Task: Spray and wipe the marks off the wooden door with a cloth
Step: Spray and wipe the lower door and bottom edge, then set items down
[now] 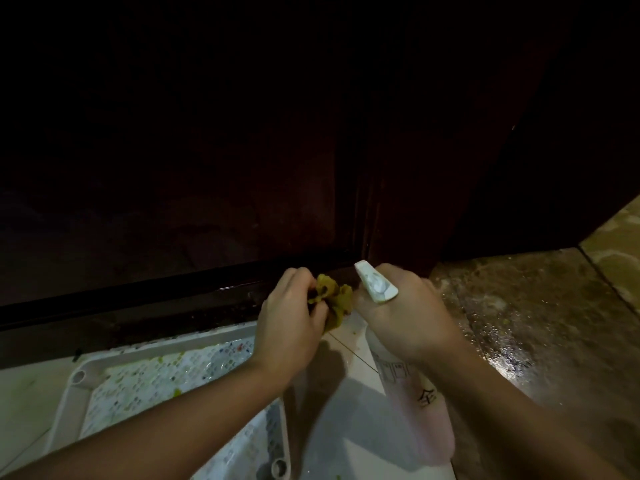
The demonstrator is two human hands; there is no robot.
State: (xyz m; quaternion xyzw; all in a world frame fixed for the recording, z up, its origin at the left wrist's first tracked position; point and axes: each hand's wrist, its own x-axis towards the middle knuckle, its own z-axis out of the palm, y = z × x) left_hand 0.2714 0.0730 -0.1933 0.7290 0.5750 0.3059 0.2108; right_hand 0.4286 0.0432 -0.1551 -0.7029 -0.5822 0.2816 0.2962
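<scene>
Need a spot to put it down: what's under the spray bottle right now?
Under the spray bottle, held in the right hand, lies pale tiled floor with a grout line, and a white tray to the left. The bottle and forearm cover the floor directly beneath.

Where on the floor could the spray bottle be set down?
Bare white tile between the tray and the brown stone floor; that floor is bare too. Crowded at the door foot, where both hands, cloth and spray bottle meet.

Door dark brown; cloth mustard yellow; spray bottle white (black lettering); tray white, multicoloured speckles.
</scene>
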